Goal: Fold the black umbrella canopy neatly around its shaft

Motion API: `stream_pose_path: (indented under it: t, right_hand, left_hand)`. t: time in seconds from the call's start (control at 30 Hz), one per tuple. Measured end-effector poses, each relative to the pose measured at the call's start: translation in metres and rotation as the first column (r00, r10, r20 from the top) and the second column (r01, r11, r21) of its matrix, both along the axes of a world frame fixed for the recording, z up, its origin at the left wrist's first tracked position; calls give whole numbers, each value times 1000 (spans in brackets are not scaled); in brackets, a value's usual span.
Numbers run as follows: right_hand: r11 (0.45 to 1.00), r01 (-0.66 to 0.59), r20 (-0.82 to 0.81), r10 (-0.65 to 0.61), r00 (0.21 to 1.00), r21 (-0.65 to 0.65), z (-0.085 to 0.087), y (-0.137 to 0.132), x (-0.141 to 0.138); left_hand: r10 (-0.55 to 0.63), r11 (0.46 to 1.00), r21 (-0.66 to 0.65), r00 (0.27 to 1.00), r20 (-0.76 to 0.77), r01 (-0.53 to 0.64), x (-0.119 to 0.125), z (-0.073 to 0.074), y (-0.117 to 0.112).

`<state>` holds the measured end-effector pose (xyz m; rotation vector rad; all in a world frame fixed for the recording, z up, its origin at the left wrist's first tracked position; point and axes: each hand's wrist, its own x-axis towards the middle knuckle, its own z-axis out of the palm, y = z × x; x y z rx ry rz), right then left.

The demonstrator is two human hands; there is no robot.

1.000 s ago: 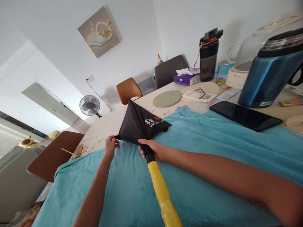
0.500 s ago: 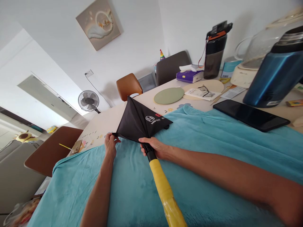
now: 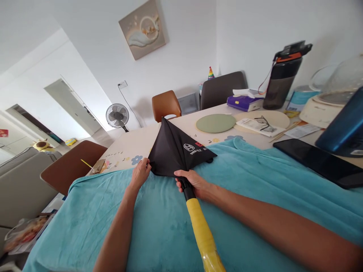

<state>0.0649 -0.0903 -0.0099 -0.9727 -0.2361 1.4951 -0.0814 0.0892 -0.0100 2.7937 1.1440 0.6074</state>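
Between both fingers (image 3: 146, 163), black umbrella canopy (image 3: 176, 151)

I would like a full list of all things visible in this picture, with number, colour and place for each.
umbrella canopy: 1, black with white logo, on the blanket, centre
umbrella handle: 1, yellow, pointing toward the camera
blanket: 1, turquoise, covering the near table
table: 1, cream, flower prints
placemats: 2, green and beige, far table side
glasses: 1, dark, on papers
tablet: 1, black, right
bottle: 1, dark with orange lid, right rear
tissue box: 1, purple
chairs: 3, brown and grey
fan: 1, black, on the floor
left hand: pinching the canopy edge
right hand: gripping the shaft above the handle
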Motion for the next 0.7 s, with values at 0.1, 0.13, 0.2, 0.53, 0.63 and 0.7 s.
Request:
stream_pose_path:
  t: [0.1,0.13,0.2,0.53,0.63,0.7]
  right_hand:
    - [1000,8,2,-8,1000,-30,4,0,2]
    - [999,6,-4,-6,1000,-43,6,-1,3]
    - [998,-18,-28,16,999,-66,10,-2,5]
    - [984,-106,21,110,994,-146,10,-1,7]
    - [984,-23,163,52,985,-175,12,0,4]
    - [983,16,230,27,973,-182,14,-1,3]
  left_hand:
    - [-21,1000,20,992,-126,23,0,2,-4]
    - [-31,999,10,987,-160,33,0,1,-4]
    - [-34,999,-1,982,-185,35,2,-1,-5]
    - [114,993,40,978,-175,-109,-2,-2,-5]
    - [47,999,7,949,-313,-47,-3,3,-9]
    - [58,998,34,946,-319,-50,0,10,-15]
